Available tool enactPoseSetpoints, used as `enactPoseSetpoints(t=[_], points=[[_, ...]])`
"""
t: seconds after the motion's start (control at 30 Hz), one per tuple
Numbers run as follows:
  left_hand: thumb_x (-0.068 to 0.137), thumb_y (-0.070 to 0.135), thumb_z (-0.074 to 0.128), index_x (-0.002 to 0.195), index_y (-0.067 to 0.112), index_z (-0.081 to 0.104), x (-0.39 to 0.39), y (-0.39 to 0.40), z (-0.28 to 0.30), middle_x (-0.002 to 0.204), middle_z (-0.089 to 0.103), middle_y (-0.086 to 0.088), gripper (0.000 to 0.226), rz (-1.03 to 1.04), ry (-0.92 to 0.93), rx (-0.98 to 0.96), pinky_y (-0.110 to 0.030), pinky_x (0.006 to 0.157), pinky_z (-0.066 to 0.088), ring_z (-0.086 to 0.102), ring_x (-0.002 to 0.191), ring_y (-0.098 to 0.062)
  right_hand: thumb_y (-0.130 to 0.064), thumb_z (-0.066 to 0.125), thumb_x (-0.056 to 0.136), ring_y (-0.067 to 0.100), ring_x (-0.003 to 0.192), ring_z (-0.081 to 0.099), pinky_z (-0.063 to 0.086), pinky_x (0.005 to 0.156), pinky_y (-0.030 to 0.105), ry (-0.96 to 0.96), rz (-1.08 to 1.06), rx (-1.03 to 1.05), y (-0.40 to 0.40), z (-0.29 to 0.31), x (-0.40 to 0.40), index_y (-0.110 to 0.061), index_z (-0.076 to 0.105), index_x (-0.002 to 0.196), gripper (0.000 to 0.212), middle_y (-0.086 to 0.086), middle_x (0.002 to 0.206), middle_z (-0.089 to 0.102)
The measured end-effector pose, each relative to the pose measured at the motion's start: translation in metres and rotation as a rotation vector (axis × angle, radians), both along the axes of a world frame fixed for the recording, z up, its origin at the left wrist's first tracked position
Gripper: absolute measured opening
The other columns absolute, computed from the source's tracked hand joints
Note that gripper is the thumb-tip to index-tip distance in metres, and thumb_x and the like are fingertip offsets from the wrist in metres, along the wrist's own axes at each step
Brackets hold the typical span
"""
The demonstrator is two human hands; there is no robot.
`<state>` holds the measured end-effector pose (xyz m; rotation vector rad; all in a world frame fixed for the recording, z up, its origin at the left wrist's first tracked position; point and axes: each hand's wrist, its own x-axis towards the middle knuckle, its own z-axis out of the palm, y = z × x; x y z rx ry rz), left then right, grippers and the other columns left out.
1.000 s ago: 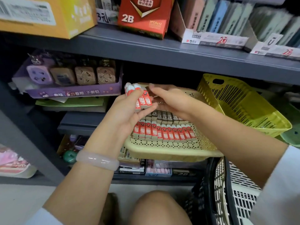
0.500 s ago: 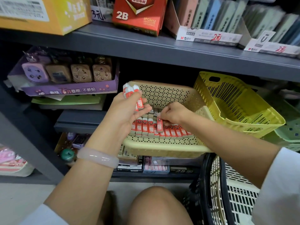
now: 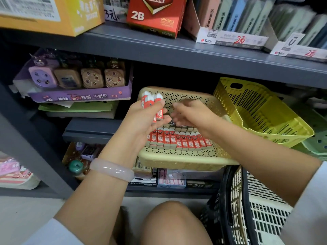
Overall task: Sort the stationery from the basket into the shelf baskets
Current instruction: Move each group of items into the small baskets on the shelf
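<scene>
While the left hand (image 3: 141,119) grips a small bundle of red-and-white erasers (image 3: 152,105) upright, thumb and fingers curled round their lower halves and their white ends sticking up above the fingers, the right hand (image 3: 191,114) hovers just beside it over the cream perforated basket (image 3: 185,160) on the shelf. That right hand is blurred; its fingers look loosely bent and reach toward the held bundle, and I cannot tell whether they pinch anything. Inside the cream basket, a neat row of the same erasers (image 3: 178,140) lies side by side along the near wall, red sleeves up, with a second row of darker-labelled ones (image 3: 184,128) packed behind them, partly hidden by the hands. A pale bangle (image 3: 111,169) sits on the left wrist. To the right of the cream basket a yellow slotted basket (image 3: 261,110) rests tilted, and a pale green basket (image 3: 318,140) shows at the frame edge beyond it. At lower right, by the person's knee (image 3: 175,221), stands a white lattice basket (image 3: 261,200) nested in a black-rimmed one (image 3: 228,200); what it holds is not visible. On the grey shelf (image 3: 177,50) above sit a red box marked 2B (image 3: 155,15) and a yellow carton (image 3: 53,13). A purple tray of sharpeners (image 3: 76,82) sits to the left of the cream basket.
</scene>
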<state>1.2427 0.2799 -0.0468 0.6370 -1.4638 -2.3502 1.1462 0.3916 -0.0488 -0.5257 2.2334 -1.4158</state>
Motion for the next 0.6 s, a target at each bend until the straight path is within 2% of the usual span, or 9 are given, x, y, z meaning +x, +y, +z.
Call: enactPoseSetpoints(t=[0.03, 0.1, 0.17, 0.27, 0.37, 0.43, 0.53, 0.6], points=[[0.085, 0.01, 0.064, 0.085, 0.01, 0.061, 0.0, 0.001, -0.001, 0.077, 0.062, -0.006, 0.003, -0.009, -0.002, -0.014, -0.023, 0.056, 0.057, 0.065, 0.053, -0.006, -0.026, 0.051, 0.094, 0.013, 0.074, 0.061, 0.055, 0.069, 0.024, -0.048, 0.047, -0.107, -0.002, 0.006, 0.001, -0.011, 0.061, 0.094, 0.018, 0.008, 0.088, 0.065], [0.084, 0.009, 0.065, 0.086, 0.011, 0.063, -0.001, 0.003, -0.002, 0.079, 0.064, -0.005, 0.003, -0.027, 0.004, -0.039, -0.021, 0.055, 0.055, 0.066, 0.056, -0.005, -0.028, 0.053, 0.093, 0.011, 0.078, 0.061, 0.052, 0.069, 0.02, -0.078, 0.157, -0.193, -0.006, 0.015, 0.004, -0.011, 0.062, 0.098, 0.02, 0.006, 0.089, 0.066], [0.084, 0.009, 0.064, 0.089, 0.011, 0.064, -0.001, 0.005, -0.003, 0.08, 0.066, -0.005, 0.005, -0.034, 0.014, -0.046, -0.021, 0.056, 0.055, 0.067, 0.06, -0.005, -0.02, 0.056, 0.091, 0.007, 0.07, 0.061, 0.051, 0.066, 0.016, -0.074, 0.204, -0.207, -0.01, 0.018, 0.006, -0.011, 0.063, 0.092, 0.012, 0.003, 0.082, 0.065], [0.086, 0.013, 0.063, 0.09, 0.007, 0.062, 0.0, 0.006, -0.002, 0.08, 0.065, -0.006, 0.008, -0.034, 0.039, -0.023, -0.024, 0.061, 0.057, 0.068, 0.059, -0.006, -0.01, 0.057, 0.09, 0.003, 0.056, 0.055, 0.05, 0.06, 0.014, -0.095, 0.141, -0.282, -0.011, 0.018, 0.003, -0.01, 0.061, 0.084, 0.007, 0.001, 0.07, 0.06], [0.09, 0.017, 0.059, 0.094, 0.006, 0.056, -0.001, 0.004, -0.002, 0.086, 0.064, -0.012, 0.012, -0.011, 0.013, -0.003, -0.029, 0.065, 0.059, 0.069, 0.06, -0.014, -0.005, 0.055, 0.09, 0.006, 0.06, 0.052, 0.049, 0.057, 0.012, -0.135, -0.02, -0.337, -0.001, 0.015, -0.008, -0.01, 0.061, 0.082, 0.011, 0.003, 0.076, 0.061], [0.091, 0.016, 0.056, 0.091, 0.009, 0.053, 0.0, 0.002, -0.002, 0.089, 0.064, -0.015, 0.008, 0.013, -0.008, 0.016, -0.03, 0.067, 0.059, 0.07, 0.063, -0.018, -0.009, 0.058, 0.088, 0.007, 0.059, 0.052, 0.051, 0.056, 0.014, -0.109, -0.125, -0.143, 0.01, 0.01, -0.016, -0.01, 0.061, 0.08, 0.009, 0.003, 0.078, 0.062], [0.092, 0.013, 0.053, 0.092, 0.009, 0.052, 0.0, 0.002, 0.0, 0.087, 0.067, -0.015, 0.004, 0.012, 0.0, 0.032, -0.029, 0.067, 0.059, 0.071, 0.067, -0.02, -0.015, 0.062, 0.086, 0.008, 0.054, 0.053, 0.05, 0.048, 0.014, -0.093, -0.102, 0.285, 0.02, -0.006, -0.017, -0.006, 0.06, 0.085, 0.009, 0.002, 0.069, 0.06], [0.092, 0.012, 0.051, 0.091, 0.01, 0.053, 0.001, 0.004, 0.0, 0.084, 0.068, -0.013, 0.003, 0.0, 0.013, 0.018, -0.026, 0.063, 0.059, 0.071, 0.067, -0.019, -0.013, 0.061, 0.087, 0.01, 0.056, 0.055, 0.053, 0.052, 0.018, -0.132, -0.089, 0.356, 0.018, -0.015, -0.014, -0.005, 0.06, 0.087, 0.009, 0.005, 0.07, 0.06]])
